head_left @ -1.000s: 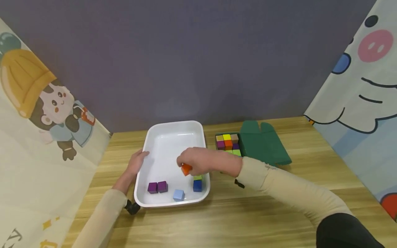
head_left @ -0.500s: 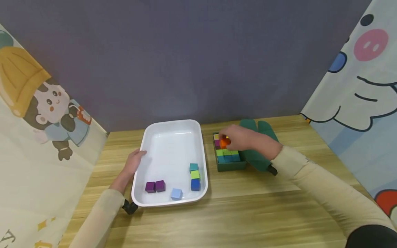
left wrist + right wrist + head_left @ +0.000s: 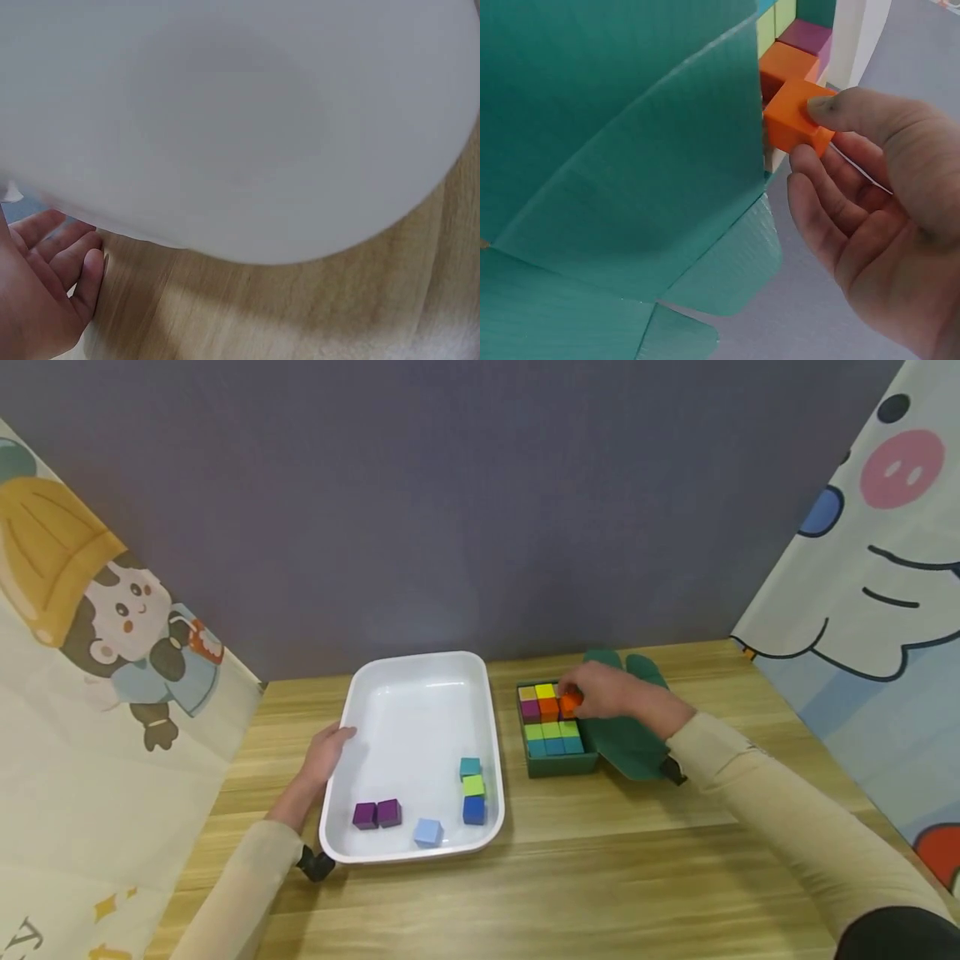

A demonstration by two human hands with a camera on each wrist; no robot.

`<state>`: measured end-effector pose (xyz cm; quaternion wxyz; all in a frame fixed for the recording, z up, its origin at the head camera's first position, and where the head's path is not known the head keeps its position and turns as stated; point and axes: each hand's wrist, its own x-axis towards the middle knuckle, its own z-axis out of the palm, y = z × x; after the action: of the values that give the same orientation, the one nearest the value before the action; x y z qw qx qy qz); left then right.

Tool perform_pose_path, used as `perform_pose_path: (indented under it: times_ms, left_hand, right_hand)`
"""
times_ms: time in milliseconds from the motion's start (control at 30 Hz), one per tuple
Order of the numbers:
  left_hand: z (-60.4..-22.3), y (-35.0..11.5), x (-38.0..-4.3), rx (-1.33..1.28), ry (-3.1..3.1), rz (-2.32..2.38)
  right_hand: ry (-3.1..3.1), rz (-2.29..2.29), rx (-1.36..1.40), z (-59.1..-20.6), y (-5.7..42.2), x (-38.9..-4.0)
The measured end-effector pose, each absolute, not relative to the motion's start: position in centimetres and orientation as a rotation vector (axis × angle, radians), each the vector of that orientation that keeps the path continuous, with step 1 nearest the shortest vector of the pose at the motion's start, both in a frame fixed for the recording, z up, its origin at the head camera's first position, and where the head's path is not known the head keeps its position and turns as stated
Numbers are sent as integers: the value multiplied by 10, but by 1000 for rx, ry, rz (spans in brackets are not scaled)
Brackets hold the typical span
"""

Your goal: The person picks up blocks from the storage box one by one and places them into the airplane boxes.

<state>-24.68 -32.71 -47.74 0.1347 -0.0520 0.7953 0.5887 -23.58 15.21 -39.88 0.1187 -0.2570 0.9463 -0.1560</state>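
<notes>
My right hand (image 3: 600,687) pinches an orange cube (image 3: 800,112) between thumb and fingertips. It holds the cube at the right side of a small green box (image 3: 561,766), beside another orange cube (image 3: 549,709). Inside the box sit several coloured cubes: yellow, purple, lime and teal ones show. My left hand (image 3: 322,758) holds the left rim of a white tray (image 3: 412,710), thumb over the edge. In the left wrist view its curled fingers (image 3: 71,255) lie at the tray's outer side, partly hidden by it.
Two purple cubes (image 3: 388,812), a light blue cube (image 3: 428,832), a dark blue cube (image 3: 474,810), a lime cube (image 3: 473,786) and a teal cube (image 3: 470,767) lie in the tray. The box's green lid (image 3: 630,747) spreads open rightward. A grey wall (image 3: 480,510) stands behind the table.
My right hand has carried the orange cube from above the tray to the green box, then slightly right within it. The left hand still holds the tray rim.
</notes>
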Motion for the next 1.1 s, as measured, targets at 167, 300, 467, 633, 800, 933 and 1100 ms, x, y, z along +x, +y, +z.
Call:
perform_pose_path:
  times_ms: [167,300,467,633,800,933,1100]
  left_hand:
    - [-478,-327,-248,-156,2304,1719]
    - [-478,-328,-249,-161,2304,1727]
    - [-477,-329,-249,-152,2290,1728]
    - [-469,-327,-245,-158,2260,1738]
    - [-476,-329,-248,-144,2294,1736]
    - [-476,-329,-249,-142,2298,1739]
    - [-479,-329,-250,-134,2302,1728]
  right_hand:
    - [2770,-407,-727,-401,150,-241]
    - [2778,-364,-700,-405,145,-247]
    - [2818,-282,-663,-410,141,-250]
    - [2829,-290,-668,-415,141,-250]
    - [2848,-320,-680,-420,142,-251]
    - [2871,-323,-683,-422,143,-249]
    - [2884,-350,-685,-423,144,-246]
